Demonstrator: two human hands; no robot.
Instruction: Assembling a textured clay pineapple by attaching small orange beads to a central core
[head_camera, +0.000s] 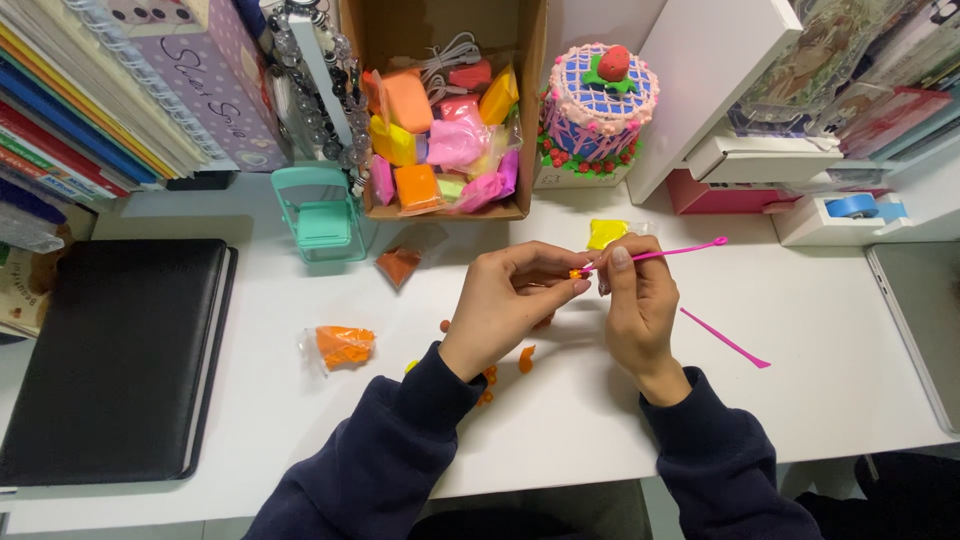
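While both hands meet above the middle of the white desk (820, 330), the left hand (505, 300) is curled, thumb and forefinger pinched on a tiny orange clay piece (575, 273) at its fingertips. The right hand (640, 305) is closed in a pen-like grip around a pink modelling tool (665, 253), and the tool's near tip sits right against that clay piece; whether it touches or presses in is too small to tell.

The tool's long axis runs from about 9 o'clock, at the clay, out toward 3 o'clock and slightly up, so its free spoon end points away to the right. The clay piece lies between the two hands, held by the left and at 10 o'clock from the right hand's knuckles.

Outward from the hands: orange clay bits (524, 358) lie on the desk at 6 o'clock, near the left wrist. A second pink tool (725, 338) rests at 4 o'clock, apart from the right hand. A small yellow clay packet (606, 233) sits at 12 o'clock, just beyond the fingers. An opened orange clay packet (343, 346) lies at 9 o'clock, well apart. Farther off at 11 o'clock stands a cardboard box (530, 110) of coloured clay packets.
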